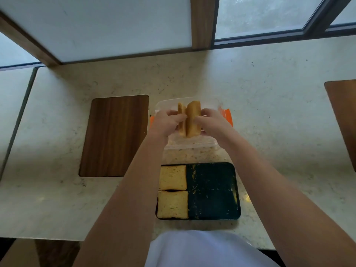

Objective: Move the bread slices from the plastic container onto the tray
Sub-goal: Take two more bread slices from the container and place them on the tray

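Evidently both hands, left (169, 122) and right (210, 120), pinch upright slices (189, 118) above the container (192, 145) at frame centre, prying them apart (probably to lay one at a time). Below, the tray (213, 189) holds two slices (172, 191) down its left side, leaving the right bare for these.

Tray (215, 191) nearest on the tabletop (279, 116), two bread slices (172, 191) in its left half, plastic container (192, 145) just behind, wooden board (113, 135) to the left, upright slices (189, 120) held above the container.
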{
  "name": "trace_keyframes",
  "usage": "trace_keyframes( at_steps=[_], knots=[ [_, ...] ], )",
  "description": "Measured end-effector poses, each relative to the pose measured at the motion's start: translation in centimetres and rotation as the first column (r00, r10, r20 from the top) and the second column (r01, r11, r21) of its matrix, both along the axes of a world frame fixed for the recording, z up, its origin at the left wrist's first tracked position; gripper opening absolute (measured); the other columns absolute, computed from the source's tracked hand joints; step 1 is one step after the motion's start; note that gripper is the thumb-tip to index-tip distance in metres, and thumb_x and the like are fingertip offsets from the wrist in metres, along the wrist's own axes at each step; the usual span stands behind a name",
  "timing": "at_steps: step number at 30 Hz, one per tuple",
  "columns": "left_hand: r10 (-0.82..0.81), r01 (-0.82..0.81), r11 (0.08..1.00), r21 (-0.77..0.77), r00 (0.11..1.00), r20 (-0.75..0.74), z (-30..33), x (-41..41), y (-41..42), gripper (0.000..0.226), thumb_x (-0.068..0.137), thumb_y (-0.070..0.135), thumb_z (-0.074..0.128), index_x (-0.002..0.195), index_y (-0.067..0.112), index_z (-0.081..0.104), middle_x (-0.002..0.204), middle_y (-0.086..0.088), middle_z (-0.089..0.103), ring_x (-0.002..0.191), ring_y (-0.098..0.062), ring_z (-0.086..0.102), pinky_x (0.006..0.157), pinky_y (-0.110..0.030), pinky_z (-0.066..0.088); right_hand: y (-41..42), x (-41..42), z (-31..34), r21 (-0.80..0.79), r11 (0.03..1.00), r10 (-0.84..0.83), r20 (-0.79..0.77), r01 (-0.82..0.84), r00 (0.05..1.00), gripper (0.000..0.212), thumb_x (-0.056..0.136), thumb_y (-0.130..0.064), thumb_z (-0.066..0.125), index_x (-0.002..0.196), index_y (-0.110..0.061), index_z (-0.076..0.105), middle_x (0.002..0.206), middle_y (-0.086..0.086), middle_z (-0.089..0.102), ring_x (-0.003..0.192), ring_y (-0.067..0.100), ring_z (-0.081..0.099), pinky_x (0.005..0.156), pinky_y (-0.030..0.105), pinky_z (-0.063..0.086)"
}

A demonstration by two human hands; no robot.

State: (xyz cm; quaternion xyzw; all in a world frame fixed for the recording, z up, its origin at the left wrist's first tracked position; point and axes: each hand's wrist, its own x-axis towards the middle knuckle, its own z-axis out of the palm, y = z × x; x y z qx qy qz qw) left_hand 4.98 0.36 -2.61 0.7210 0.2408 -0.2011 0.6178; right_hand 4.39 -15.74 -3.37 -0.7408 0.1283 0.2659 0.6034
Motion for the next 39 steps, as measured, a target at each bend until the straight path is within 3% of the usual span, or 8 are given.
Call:
trace_keyframes(
  at_steps=[3, 6, 9, 11, 15, 23, 29, 39],
  knots=[
    [0.094, -0.096, 0.992, 0.078, 0.995, 0.022, 0.6, -0.2, 0.2, 0.011, 0.086, 0.014, 0.064, 0.094, 0.007, 0.067, 0.097, -0.012, 0.068, 0.094, -0.027, 0.064, 0.084, -0.047, 0.054, -0.8, -0.9, 0.6, -0.025, 0.998, -0.06, 0.041, 0.061, 0.997, 0.019, 0.089, -0.025, 0.056, 0.107, -0.021, 0.06, 0.106, 0.004, 0.068, 0.096, 0.019, 0.068, 0.085, 0.04, 0.061],
    [0.347, -0.379, 0.914, -0.146, 0.916, -0.202, 1.0, -0.5, 1.3, 0.018, 0.089, 0.014, 0.064, 0.105, 0.008, 0.062, 0.102, -0.012, 0.066, 0.094, -0.027, 0.062, 0.071, -0.039, 0.051, -2.1, -1.4, 1.2, 0.04, 0.971, -0.238, 0.014, 0.237, 0.971, 0.023, 0.089, -0.022, 0.053, 0.104, -0.011, 0.066, 0.103, 0.01, 0.069, 0.094, 0.024, 0.068, 0.081, 0.039, 0.062],
    [0.291, -0.484, 0.796, -0.363, 0.832, -0.472, 1.4, -1.5, 2.1, 0.025, 0.091, 0.013, 0.064, 0.115, 0.005, 0.06, 0.094, -0.015, 0.067, 0.075, -0.026, 0.064, 0.053, -0.032, 0.05, -3.3, -1.6, 1.8, 0.027, 0.948, -0.318, 0.031, 0.317, 0.948, 0.025, 0.091, -0.022, 0.056, 0.104, -0.005, 0.067, 0.094, 0.008, 0.067, 0.085, 0.022, 0.065, 0.074, 0.036, 0.061],
    [0.236, -0.423, 0.824, -0.378, 0.861, -0.451, 1.1, -1.9, 1.5, 0.024, 0.093, 0.012, 0.061, 0.113, 0.0, 0.061, 0.083, -0.015, 0.068, 0.063, -0.023, 0.065, 0.049, -0.029, 0.051, -3.9, -1.4, 2.4, 0.028, 0.943, -0.332, 0.05, 0.331, 0.942, 0.026, 0.09, -0.02, 0.056, 0.104, 0.0, 0.067, 0.093, 0.01, 0.066, 0.084, 0.022, 0.064, 0.071, 0.033, 0.059],
    [0.229, -0.225, 0.97, 0.093, 0.973, -0.033, 0.5, -2.3, 0.5, 0.027, 0.089, 0.014, 0.067, 0.112, 0.001, 0.064, 0.091, -0.007, 0.065, 0.086, -0.022, 0.063, 0.075, -0.041, 0.055, -4.7, -1.9, 3.4, 0.016, 0.937, -0.349, 0.083, 0.349, 0.933, 0.018, 0.089, -0.014, 0.054, 0.098, -0.002, 0.064, 0.088, 0.01, 0.061, 0.076, 0.02, 0.061, 0.065, 0.031, 0.058],
    [0.319, -0.336, 0.918, -0.21, 0.941, -0.11, 0.7, -3.3, 1.4, 0.041, 0.089, 0.014, 0.069, 0.126, 0.004, 0.055, 0.109, -0.012, 0.067, 0.092, -0.025, 0.066, 0.049, -0.03, 0.055, -5.1, -4.2, 3.1, 0.108, 0.922, -0.373, -0.016, 0.372, 0.928, 0.021, 0.093, -0.015, 0.055, 0.109, -0.007, 0.064, 0.098, 0.006, 0.068, 0.086, 0.017, 0.068, 0.061, 0.025, 0.057],
    [0.309, -0.355, 0.806, -0.473, 0.935, -0.176, 0.7, -8.7, 2.5, 0.05, 0.083, 0.018, 0.073, 0.129, 0.005, 0.055, 0.119, -0.015, 0.068, 0.092, -0.028, 0.074, 0.059, -0.034, 0.06, -6.7, -10.4, 0.9, 0.242, 0.882, -0.378, -0.147, 0.403, 0.914, 0.013, 0.093, -0.011, 0.054, 0.104, -0.009, 0.06, 0.11, 0.013, 0.063, 0.098, 0.024, 0.065, 0.073, 0.033, 0.058],
    [0.217, -0.306, 0.91, -0.28, 0.926, -0.309, -3.8, -19.5, 3.8, 0.015, 0.094, 0.013, 0.06, 0.108, 0.007, 0.064, 0.106, -0.016, 0.067, 0.097, -0.03, 0.066, 0.086, -0.05, 0.055, -7.9, -18.4, -6.8, -0.139, 0.957, -0.28, -0.225, 0.254, 0.933, 0.015, 0.094, -0.017, 0.056, 0.103, -0.011, 0.067, 0.109, 0.017, 0.067, 0.096, 0.026, 0.067, 0.076, 0.044, 0.062]
  ],
)
